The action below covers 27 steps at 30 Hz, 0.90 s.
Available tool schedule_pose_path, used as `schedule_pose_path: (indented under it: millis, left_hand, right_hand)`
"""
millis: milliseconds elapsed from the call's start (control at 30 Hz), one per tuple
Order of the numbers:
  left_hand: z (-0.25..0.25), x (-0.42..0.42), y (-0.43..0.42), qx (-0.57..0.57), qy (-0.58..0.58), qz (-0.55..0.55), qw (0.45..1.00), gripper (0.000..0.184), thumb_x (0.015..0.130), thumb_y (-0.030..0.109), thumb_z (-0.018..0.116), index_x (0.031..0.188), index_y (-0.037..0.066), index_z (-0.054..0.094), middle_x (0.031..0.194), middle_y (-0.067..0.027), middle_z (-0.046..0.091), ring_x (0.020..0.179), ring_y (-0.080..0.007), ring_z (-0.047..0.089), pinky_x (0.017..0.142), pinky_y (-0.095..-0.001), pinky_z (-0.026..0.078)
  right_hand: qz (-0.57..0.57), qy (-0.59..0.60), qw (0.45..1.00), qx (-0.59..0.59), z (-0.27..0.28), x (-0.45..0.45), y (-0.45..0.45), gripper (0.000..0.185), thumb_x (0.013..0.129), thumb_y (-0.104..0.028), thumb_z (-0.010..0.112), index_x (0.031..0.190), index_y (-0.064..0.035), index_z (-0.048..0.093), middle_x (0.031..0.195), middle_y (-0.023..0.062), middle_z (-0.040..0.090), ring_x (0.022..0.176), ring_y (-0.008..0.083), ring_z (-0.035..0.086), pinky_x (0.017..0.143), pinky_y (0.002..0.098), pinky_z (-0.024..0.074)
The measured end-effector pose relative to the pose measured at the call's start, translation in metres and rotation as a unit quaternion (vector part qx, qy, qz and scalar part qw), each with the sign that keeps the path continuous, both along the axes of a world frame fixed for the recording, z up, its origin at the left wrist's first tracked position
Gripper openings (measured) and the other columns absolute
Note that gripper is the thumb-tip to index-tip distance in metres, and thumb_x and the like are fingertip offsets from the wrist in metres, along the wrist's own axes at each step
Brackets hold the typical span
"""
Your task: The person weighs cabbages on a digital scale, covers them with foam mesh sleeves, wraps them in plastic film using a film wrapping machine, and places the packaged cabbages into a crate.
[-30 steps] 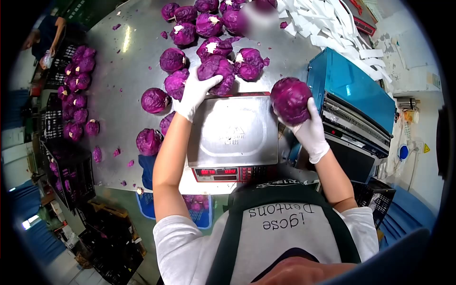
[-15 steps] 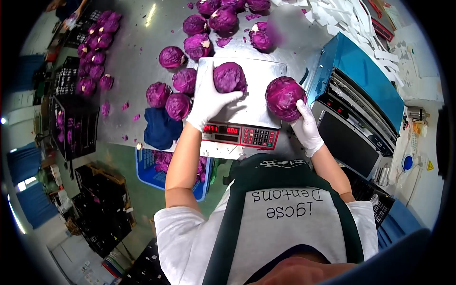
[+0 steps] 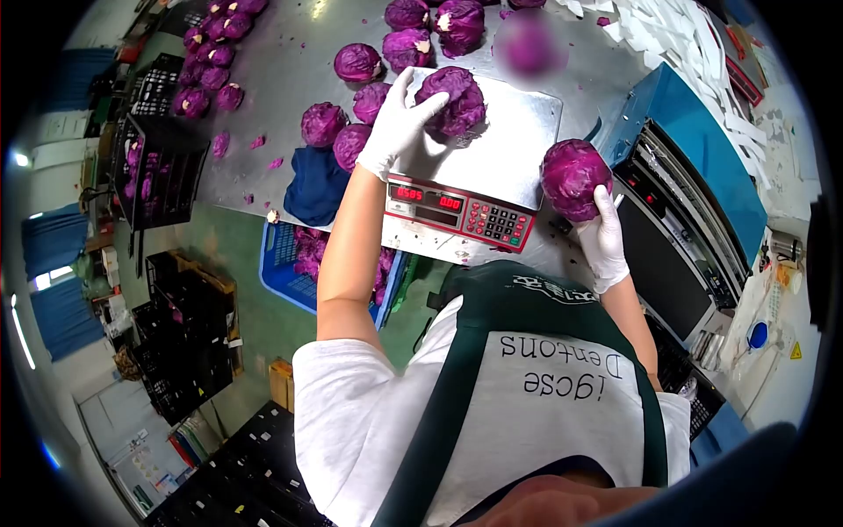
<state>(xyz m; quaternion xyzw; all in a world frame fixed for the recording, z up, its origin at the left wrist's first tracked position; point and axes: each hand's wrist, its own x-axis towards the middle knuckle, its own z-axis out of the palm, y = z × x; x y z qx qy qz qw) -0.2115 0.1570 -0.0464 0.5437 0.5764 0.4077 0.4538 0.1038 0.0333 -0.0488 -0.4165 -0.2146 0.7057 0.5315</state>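
My left hand (image 3: 406, 123), in a white glove, has its fingers and thumb curled round the left and near sides of a red cabbage (image 3: 455, 100). That cabbage is over the metal plate (image 3: 514, 145) of a red-fronted digital scale (image 3: 461, 213) with lit red digits. Off the scale's right edge, my gloved right hand (image 3: 604, 239) grips a second red cabbage (image 3: 575, 178), its thumb on the near side and its other fingers mostly hidden underneath. Several red cabbages (image 3: 358, 62) lie left of and behind the scale.
A blue machine (image 3: 694, 145) with a dark panel stands at the right, white strips (image 3: 676, 44) behind it. Left of the scale lies a dark blue cloth (image 3: 313, 184). Below the table edge is a blue basket (image 3: 279, 256) of purple leaves. More cabbages (image 3: 211, 77) sit far left.
The view has shifted, moving the scene in the picture. My left thumb has closed onto the cabbage at the scale. The scale's digits have changed. My right hand still holds its cabbage.
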Motion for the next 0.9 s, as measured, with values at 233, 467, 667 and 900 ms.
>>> schedule_pose_path:
  millis: [233, 467, 667, 900]
  left_hand:
    - [-0.006, -0.029, -0.010, 0.081, 0.083, 0.050, 0.992, 0.070, 0.083, 0.035, 0.071, 0.135, -0.004, 0.044, 0.136, -0.0215, 0.048, 0.128, -0.0281, 0.044, 0.107, -0.0347, 0.034]
    - [-0.010, -0.028, -0.042, 0.009, 0.062, 0.063, 0.996, 0.060, 0.089, 0.023, 0.065, 0.139, -0.001, 0.041, 0.137, -0.0192, 0.048, 0.128, -0.0292, 0.044, 0.106, -0.0373, 0.036]
    - [-0.006, -0.022, -0.057, -0.007, 0.054, 0.077, 0.996, 0.057, 0.091, 0.020, 0.063, 0.139, -0.002, 0.041, 0.138, -0.0176, 0.047, 0.127, -0.0269, 0.045, 0.107, -0.0357, 0.035]
    - [-0.012, -0.028, -0.064, 0.009, 0.015, 0.103, 0.995, 0.048, 0.093, 0.009, 0.059, 0.138, 0.002, 0.045, 0.121, -0.0120, 0.055, 0.110, -0.0187, 0.053, 0.099, -0.0298, 0.039]
  right_hand:
    - [-0.006, 0.004, 1.000, 0.017, -0.002, 0.000, 0.006, 0.054, 0.095, -0.031, 0.056, 0.139, -0.0071, 0.035, 0.133, 0.0119, 0.048, 0.124, 0.0248, 0.049, 0.107, 0.0413, 0.0388]
    - [0.007, 0.007, 1.000, -0.004, 0.002, -0.005, 0.029, 0.057, 0.096, -0.030, 0.054, 0.144, -0.0104, 0.031, 0.138, 0.0097, 0.044, 0.125, 0.0241, 0.049, 0.102, 0.0407, 0.0446]
    - [-0.129, -0.094, 0.986, -0.041, -0.022, -0.002, 0.147, 0.059, 0.086, -0.044, 0.066, 0.131, -0.0110, 0.046, 0.125, 0.0092, 0.057, 0.114, 0.0235, 0.057, 0.092, 0.0423, 0.0501]
    - [-0.365, -0.214, 0.902, -0.087, -0.117, 0.018, 0.278, 0.092, 0.065, -0.031, 0.087, 0.137, -0.0081, 0.035, 0.133, 0.0192, 0.044, 0.116, 0.0360, 0.052, 0.093, 0.0520, 0.0475]
